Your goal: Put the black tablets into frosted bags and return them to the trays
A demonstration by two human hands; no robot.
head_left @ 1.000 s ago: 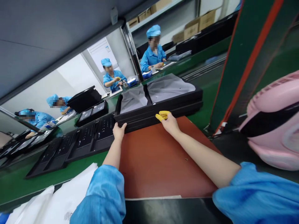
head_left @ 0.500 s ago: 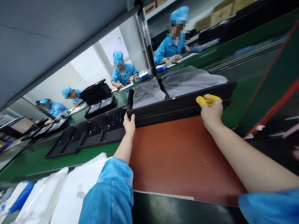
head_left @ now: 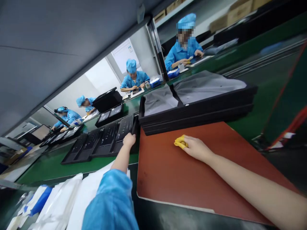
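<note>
Left hand: fingers bent down at the near edge of the rightmost black panel (head_left: 125, 127); I cannot tell whether they grip it or only touch it. The left hand (head_left: 129, 140) is over the right part of the black trays with panels (head_left: 116, 148).
Right hand: fingers curled, yellow covers on the fingertips; the right hand (head_left: 195, 147) is over the brown-red board (head_left: 165, 182), nothing visible in it, though how far its fingers are apart I cannot tell.
Tray stack: the stacked black trays (head_left: 199, 110) stand at the board's far edge, grey sheets (head_left: 208, 85) on top.
Near left: white sheets (head_left: 92, 182) beside the left sleeve (head_left: 110, 198).
Far side: co-workers in blue caps along the green line.
</note>
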